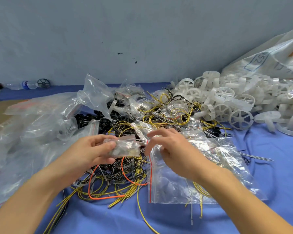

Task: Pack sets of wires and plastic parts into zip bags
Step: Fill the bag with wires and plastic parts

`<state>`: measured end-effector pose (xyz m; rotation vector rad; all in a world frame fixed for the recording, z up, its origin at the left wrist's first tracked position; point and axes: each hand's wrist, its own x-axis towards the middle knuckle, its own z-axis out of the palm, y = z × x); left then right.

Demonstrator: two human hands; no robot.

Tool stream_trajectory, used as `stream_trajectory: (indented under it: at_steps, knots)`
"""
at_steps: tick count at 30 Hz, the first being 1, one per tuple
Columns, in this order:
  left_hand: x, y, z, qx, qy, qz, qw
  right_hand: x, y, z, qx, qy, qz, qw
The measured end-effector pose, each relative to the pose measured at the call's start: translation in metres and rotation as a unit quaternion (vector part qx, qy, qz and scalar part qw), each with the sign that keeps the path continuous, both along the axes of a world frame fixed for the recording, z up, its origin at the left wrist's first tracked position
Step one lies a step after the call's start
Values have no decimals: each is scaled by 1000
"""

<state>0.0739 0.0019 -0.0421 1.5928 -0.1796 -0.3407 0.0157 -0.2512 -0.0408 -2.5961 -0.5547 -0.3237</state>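
Head view, packing step in hand.

- The left hand (93,149) is gripping a small zip bag (123,147). Its fingers (108,146) are clamped on the bag's left end, and the bag is hanging just above the far edge of the wire tangle (122,176). The bag is already holding small parts; what kind cannot be told through the film.
- The right hand (171,146) is hovering just right of that bag with its fingers (159,132) apart and loose, clamped on nothing. Motion blur is hiding whether the tips are touching the bag.
- A large zip bag (198,174) is lying flat on the desk (269,166), right of the wire tangle and under the right hand, with a few wires inside.
- White plastic wheels (227,102) are heaped far right of the tangle, black plastic parts (93,119) are sitting beyond it to the left, and empty zip bags (41,122) are piled to its left.

Judgement: the small bag is looking ready for closing or for dropping into the large one.

Method note: the left hand should be holding the small bag level, mouth to the right. The right fingers should be pinching the red seal line at one corner and running along its whole length, with air pressed out first. Stray wire ends from the tangle should be kept out of the seal, since a trapped strand is likely to leave it gaping.
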Motion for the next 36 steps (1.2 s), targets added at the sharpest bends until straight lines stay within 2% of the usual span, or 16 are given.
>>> stream_trajectory:
  at_steps: [2, 5, 7, 9, 12, 14, 16, 20, 23, 28, 30, 32, 36]
  knots:
    - [-2, 7, -4, 6, 26, -8, 1000, 0, 5, -5, -102, -4, 41, 994]
    - [-9, 8, -5, -1, 56, -30, 998, 1, 9, -11, -131, -14, 58, 990]
    - [-15, 1, -3, -54, 90, -40, 994, 3, 7, -10, -91, -8, 43, 995]
    - [-24, -14, -2, -155, 125, -48, 979, 6, 4, -9, -36, -10, 32, 999]
    - [-39, -45, -5, -351, 188, -41, 916, 4, 2, -7, 97, -6, 13, 995]
    - [-48, -63, -8, -394, 186, -88, 896, 1, 2, -5, 170, 1, 9, 985]
    - [-53, -76, -9, -362, 170, -107, 910, 0, 1, -5, 211, -4, 11, 978]
    - [-51, -84, -11, -271, 158, -45, 948, -2, -7, -4, 250, -23, -23, 968]
    - [-49, -77, -14, -178, 113, -15, 977, -7, -11, 0, 279, -49, -41, 958]
    - [-52, -75, -16, -67, 23, 54, 996, -10, -10, 10, 302, -58, -35, 951]
    - [-54, -78, -14, -26, -28, 17, 999, -12, -6, 12, 285, -52, -22, 957]
    - [-56, -85, -8, 1, -39, -56, 998, -14, -1, 14, 261, -47, -6, 964]
    - [-52, -104, -3, -1, 65, -144, 987, -14, 7, 13, 200, -68, 17, 977]
